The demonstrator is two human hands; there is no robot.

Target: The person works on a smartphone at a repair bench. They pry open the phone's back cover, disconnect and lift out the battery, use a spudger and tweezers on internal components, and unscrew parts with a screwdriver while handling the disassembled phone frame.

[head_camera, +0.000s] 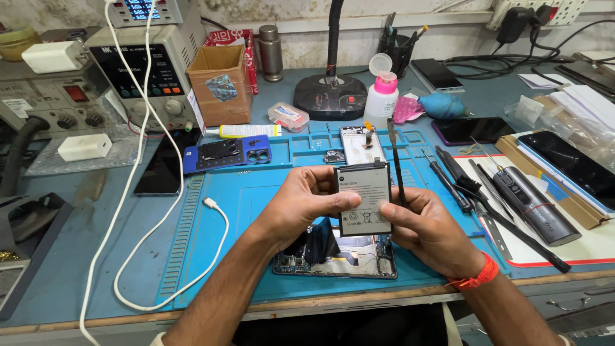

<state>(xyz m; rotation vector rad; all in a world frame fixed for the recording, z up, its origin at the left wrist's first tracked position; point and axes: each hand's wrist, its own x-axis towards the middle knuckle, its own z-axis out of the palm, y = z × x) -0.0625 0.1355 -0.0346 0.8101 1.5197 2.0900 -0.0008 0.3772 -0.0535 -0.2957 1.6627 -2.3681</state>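
Above a cluttered blue worktop (256, 192), both hands, left (301, 205) and right (429, 230), grasp a flat phone battery (364, 198) upright between them, directly over an opened phone (336, 256).

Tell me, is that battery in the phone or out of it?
Out. Both hands, left hand and right hand, hold the battery above the opened phone on the blue mat.

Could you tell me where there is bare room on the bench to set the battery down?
Bare mat lies between the white cable and the left hand. Right of the right hand, tools crowd the space; the opened phone fills the front.
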